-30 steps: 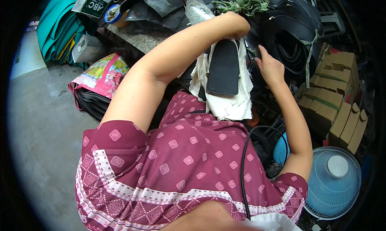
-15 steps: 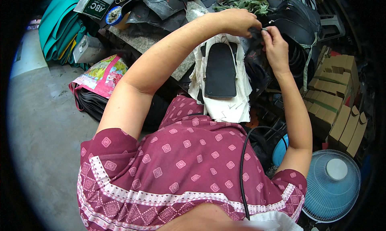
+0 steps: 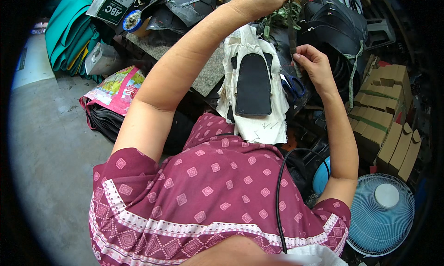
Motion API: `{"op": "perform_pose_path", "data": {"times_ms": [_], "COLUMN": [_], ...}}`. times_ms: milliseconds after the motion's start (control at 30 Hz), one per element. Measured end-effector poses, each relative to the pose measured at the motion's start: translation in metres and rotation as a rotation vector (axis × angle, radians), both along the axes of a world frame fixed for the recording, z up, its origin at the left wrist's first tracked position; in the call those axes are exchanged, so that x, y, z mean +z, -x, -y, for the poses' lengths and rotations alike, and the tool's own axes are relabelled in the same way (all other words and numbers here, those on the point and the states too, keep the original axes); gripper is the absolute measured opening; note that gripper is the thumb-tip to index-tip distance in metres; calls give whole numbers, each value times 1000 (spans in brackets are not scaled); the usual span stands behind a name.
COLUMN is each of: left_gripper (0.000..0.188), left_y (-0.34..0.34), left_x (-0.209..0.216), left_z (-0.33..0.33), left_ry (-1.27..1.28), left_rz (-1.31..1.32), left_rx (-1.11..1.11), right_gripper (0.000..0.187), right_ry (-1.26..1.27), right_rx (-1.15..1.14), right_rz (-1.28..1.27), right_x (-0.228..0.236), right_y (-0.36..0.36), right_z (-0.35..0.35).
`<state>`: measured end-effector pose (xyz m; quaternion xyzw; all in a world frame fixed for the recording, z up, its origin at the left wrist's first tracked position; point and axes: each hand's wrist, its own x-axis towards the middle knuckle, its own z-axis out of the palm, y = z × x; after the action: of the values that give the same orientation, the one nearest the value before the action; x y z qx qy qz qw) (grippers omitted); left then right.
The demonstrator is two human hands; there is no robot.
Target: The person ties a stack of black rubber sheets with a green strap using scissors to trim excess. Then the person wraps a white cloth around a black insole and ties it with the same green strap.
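Observation:
My left hand (image 3: 261, 3) is at the top edge of the view, its fingertips closed on the upper end of a narrow dark green-grey strip (image 3: 292, 32). The strip hangs down to my right hand (image 3: 316, 66), which pinches the lower end between thumb and fingers. Below and left of my right hand, a black sole-shaped pad (image 3: 253, 85) lies on a worn white cloth (image 3: 263, 132). Beside the cloth, under the right hand, are blue-handled scissors (image 3: 294, 86).
Green strips (image 3: 273, 23) lie in a tangle behind the cloth. Black curved sheets (image 3: 333, 23) are stacked at the far right, above cardboard boxes (image 3: 377, 106) and a blue fan (image 3: 381, 215). At the left stand a metal tin (image 3: 111, 4), folded teal sheeting (image 3: 69, 32) and a pink bag (image 3: 118, 87).
My hands were close together on a dark piece and are now apart. The left has moved up and away, the right slightly down, with the strip stretched between them. The scissors now show.

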<state>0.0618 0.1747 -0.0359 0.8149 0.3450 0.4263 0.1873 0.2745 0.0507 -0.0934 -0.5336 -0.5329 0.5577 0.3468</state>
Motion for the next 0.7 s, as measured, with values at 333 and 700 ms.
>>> {"op": "perform_pose_path", "data": {"times_ms": [333,700], "left_gripper": [34,24], "left_y": [11,10], "left_x": [-12,-27], "left_z": [75,94], "left_ry": [489,1073], "left_rz": [-185,690], "left_rx": [39,-213], "right_gripper": [16,19], "right_ry": [39,-40], "right_rx": [-95,-13], "right_rz": [-226,-146], "right_x": [19,40], "right_y": [16,28], "right_z": [1,15]}}
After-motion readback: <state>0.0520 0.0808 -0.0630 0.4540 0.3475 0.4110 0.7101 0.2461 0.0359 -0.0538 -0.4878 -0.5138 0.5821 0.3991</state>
